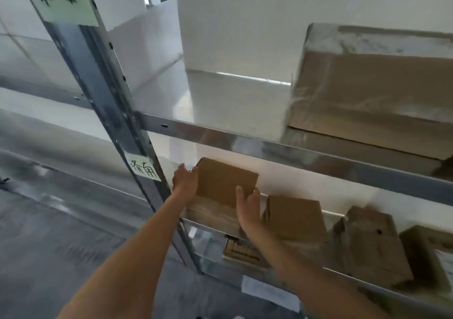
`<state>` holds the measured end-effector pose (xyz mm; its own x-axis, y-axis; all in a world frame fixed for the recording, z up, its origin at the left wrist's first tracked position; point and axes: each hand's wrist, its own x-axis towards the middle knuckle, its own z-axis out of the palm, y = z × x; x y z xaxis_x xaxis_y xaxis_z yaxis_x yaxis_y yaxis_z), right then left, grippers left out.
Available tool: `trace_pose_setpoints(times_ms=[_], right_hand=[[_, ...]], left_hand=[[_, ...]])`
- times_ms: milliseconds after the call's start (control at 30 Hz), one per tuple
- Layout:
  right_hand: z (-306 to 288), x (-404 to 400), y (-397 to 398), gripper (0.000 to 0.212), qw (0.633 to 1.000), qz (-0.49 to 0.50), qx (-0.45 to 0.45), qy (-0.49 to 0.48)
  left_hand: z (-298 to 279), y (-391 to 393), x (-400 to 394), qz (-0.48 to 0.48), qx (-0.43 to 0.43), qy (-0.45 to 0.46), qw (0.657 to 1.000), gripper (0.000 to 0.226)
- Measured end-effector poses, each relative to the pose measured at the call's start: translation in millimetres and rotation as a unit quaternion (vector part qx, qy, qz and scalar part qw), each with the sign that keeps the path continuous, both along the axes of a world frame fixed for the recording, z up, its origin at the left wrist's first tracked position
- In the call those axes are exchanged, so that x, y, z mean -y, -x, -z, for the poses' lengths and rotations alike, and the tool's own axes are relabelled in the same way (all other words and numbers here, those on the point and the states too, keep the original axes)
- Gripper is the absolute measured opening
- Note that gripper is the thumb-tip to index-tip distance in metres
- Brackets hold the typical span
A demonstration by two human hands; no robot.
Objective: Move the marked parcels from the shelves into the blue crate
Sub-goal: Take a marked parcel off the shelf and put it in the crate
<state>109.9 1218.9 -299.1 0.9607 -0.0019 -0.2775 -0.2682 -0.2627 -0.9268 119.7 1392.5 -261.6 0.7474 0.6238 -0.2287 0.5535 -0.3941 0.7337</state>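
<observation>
Gripping cardboard parcel [225, 182], left hand [184, 181], right hand [248, 207]

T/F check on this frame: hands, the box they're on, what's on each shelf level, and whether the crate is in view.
1. Both hands are on the same cardboard box. True: left hand at its left edge, right hand at its lower right corner.
2. That box sits on the top shelf. False: it is on the middle level, under the shelf beam.
3. A large wrapped carton sits on the level above. True.
4. The blue crate is in view. False: none shows.
5. More boxes stand to the right on the same level. True, e.g. neighbouring box.
</observation>
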Motion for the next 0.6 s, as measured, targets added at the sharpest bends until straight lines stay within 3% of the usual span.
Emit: trace_pose_setpoints(times_ms=[133,300,467,600], right_hand=[[13.1,-7.4,3.3,0.038,0.996,0.073,-0.028,-0.032],[15.3,-10.7,6.8,0.071,0.985,0.131,-0.109,-0.016],[1.1,-3.7,2.2,0.067,0.962,0.147,-0.175,-0.147],[-16.6,10.5,12.6,0.054,0.969,0.142,-0.139,-0.145]], left_hand=[[16.0,-13.1,-18.9,0.084,-0.024,0.049,0.995,0.047],[27.8,-14.4,-18.1,0.085,0.006,0.066,0.994,0.048],[27.3,-11.9,-14.3,0.057,0.015,0.138,0.989,0.047],[12.5,-14.3,-6.5,0.056,0.040,0.193,0.979,0.043]])
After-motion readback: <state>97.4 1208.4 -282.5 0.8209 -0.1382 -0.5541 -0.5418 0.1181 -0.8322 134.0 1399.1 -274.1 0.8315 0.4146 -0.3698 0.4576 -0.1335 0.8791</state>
